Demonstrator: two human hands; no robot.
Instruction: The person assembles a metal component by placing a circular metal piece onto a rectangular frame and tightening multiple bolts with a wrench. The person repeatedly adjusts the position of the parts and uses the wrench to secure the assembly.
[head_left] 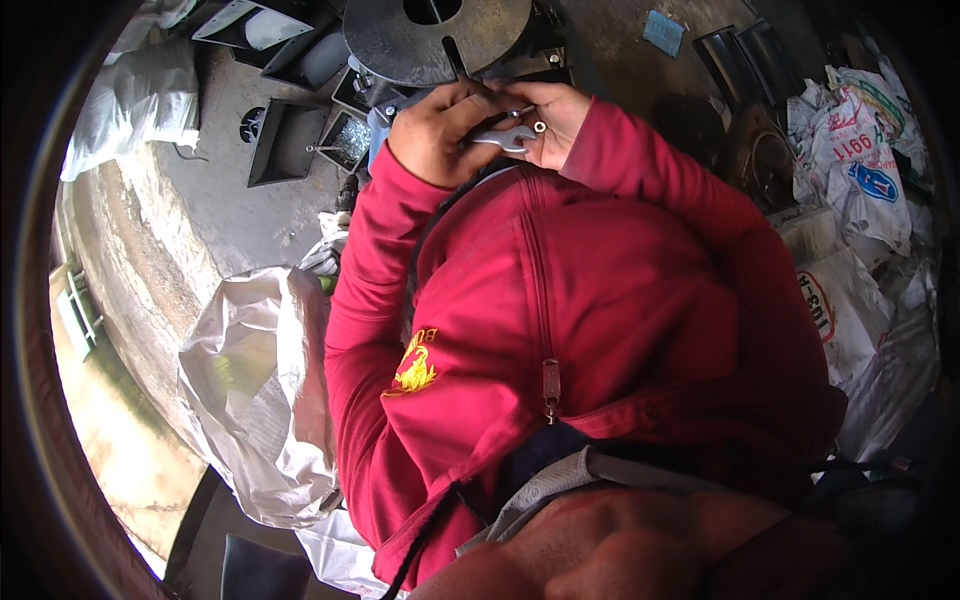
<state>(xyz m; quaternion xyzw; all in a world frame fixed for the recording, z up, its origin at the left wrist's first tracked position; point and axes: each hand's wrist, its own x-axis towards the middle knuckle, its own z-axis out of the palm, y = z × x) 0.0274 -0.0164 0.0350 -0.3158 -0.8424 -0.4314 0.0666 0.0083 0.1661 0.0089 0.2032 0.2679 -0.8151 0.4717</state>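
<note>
Both hands meet in front of my chest, just short of a round dark steel plate (385, 45) with a centre hole and a slot. My left hand (440, 128) is closed around an open-end wrench (505, 138), whose silver jaw sticks out toward the right. My right hand (556, 115) is curled beside it, with a small brass-coloured nut (540, 127) at its fingers. Another small shiny metal piece (517, 113) shows between the hands; its kind is unclear. The left hand partly hides the right fingertips.
Left of the plate, a dark bin (350, 140) holds small shiny hardware beside a black metal tray (283, 145). A white woven sack (255, 390) stands at my left. Printed plastic bags (850, 165) and black curved parts (745, 65) lie at the right.
</note>
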